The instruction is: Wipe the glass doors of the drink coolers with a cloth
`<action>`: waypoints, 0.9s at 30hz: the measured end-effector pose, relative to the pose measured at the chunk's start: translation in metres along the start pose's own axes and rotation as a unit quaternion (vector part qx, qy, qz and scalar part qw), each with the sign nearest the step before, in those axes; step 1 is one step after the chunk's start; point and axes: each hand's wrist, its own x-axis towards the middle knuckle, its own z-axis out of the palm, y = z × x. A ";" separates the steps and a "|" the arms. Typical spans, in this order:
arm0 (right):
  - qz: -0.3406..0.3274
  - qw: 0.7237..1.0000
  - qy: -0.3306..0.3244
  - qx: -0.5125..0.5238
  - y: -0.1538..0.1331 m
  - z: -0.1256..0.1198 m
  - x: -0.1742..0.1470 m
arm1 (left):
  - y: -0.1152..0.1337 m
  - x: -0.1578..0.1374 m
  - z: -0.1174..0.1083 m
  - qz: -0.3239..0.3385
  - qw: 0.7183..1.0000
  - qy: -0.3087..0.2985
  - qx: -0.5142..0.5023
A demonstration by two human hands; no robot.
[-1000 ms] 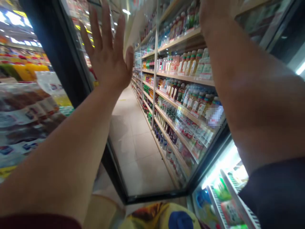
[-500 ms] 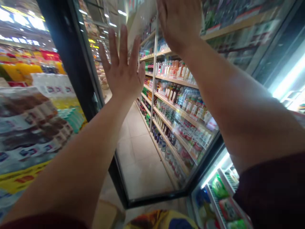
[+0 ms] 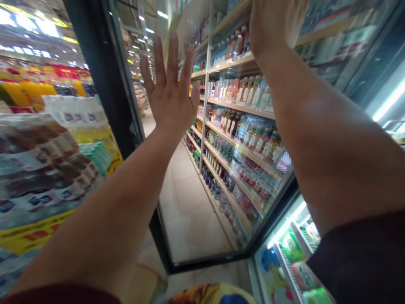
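A glass door (image 3: 202, 262) in a black frame stands open in front of me. My left hand (image 3: 172, 95) lies flat on or close against its pane, fingers spread, holding nothing. Higher up and to the right, my right hand (image 3: 275, 25) is at the pane too, cut off by the top edge of the view. Its fingers are out of view or blurred, so whether it holds something cannot be told. Shelves of bottles (image 3: 253, 139) show in the glass between my arms.
At the lower right, a lit cooler (image 3: 286, 266) holds green and red packs on racks. Shrink-wrapped bottle packs (image 3: 41, 169) are stacked at the left, above a yellow price strip (image 3: 38, 232). A yellow printed item (image 3: 209, 293) is at the bottom edge.
My right hand has moved to the right across the glass. The left hand and the door appear slightly further right in the view; the left hand stays spread.
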 end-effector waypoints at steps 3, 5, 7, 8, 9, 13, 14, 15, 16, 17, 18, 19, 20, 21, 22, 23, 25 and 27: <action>-0.178 0.979 -0.087 -0.055 0.008 -0.018 -0.018 | -0.005 0.001 0.004 0.002 0.999 0.010 -0.048; -0.207 0.971 -0.098 -0.074 0.022 -0.027 -0.023 | -0.009 0.003 0.008 -0.001 0.999 0.002 -0.035; -0.090 0.990 -0.063 -0.088 0.036 -0.031 -0.023 | -0.012 0.006 0.013 -0.003 1.000 0.001 -0.001; 0.012 0.995 -0.041 -0.092 0.041 -0.030 -0.021 | -0.013 0.006 0.014 -0.001 1.000 0.004 0.014; 0.119 0.988 -0.020 -0.093 0.044 -0.030 -0.020 | -0.013 0.007 0.015 0.000 1.000 0.007 0.024; 0.267 0.959 0.004 -0.089 0.041 -0.023 -0.026 | -0.009 0.006 0.015 0.002 0.999 0.013 0.035; 0.204 0.975 -0.004 -0.094 0.040 -0.021 -0.031 | -0.009 0.006 0.014 0.003 0.999 0.013 0.039; 0.108 0.989 -0.020 -0.100 0.039 -0.021 -0.038 | -0.009 0.006 0.015 0.002 0.999 0.011 0.042; -0.012 0.993 -0.043 -0.107 0.039 -0.020 -0.045 | -0.010 0.006 0.015 0.002 0.999 0.010 0.044; -0.133 0.983 -0.064 -0.110 0.040 -0.021 -0.052 | -0.011 0.006 0.017 0.003 0.999 0.012 0.046; -0.230 0.964 -0.080 -0.109 0.043 -0.022 -0.058 | -0.013 0.006 0.018 0.006 0.999 0.018 0.048; -0.289 0.948 -0.084 -0.104 0.047 -0.024 -0.061 | -0.016 0.007 0.020 0.010 0.998 0.024 0.052; -0.303 0.945 -0.079 -0.098 0.051 -0.025 -0.063 | -0.017 0.008 0.022 0.013 0.998 0.030 0.057; -0.271 0.956 -0.064 -0.090 0.056 -0.027 -0.061 | -0.019 0.008 0.024 0.014 0.997 0.034 0.065; -0.201 0.975 -0.042 -0.083 0.061 -0.028 -0.058 | -0.020 0.009 0.024 0.012 0.997 0.034 0.072; -0.107 0.991 -0.019 -0.077 0.066 -0.028 -0.052 | -0.019 0.009 0.024 0.005 0.996 0.029 0.078; 0.091 0.993 0.014 -0.072 0.075 -0.026 -0.040 | -0.017 0.010 0.023 -0.013 0.996 0.009 0.092; 0.208 0.975 0.025 -0.070 0.082 -0.024 -0.032 | -0.013 0.010 0.020 -0.026 0.994 -0.009 0.109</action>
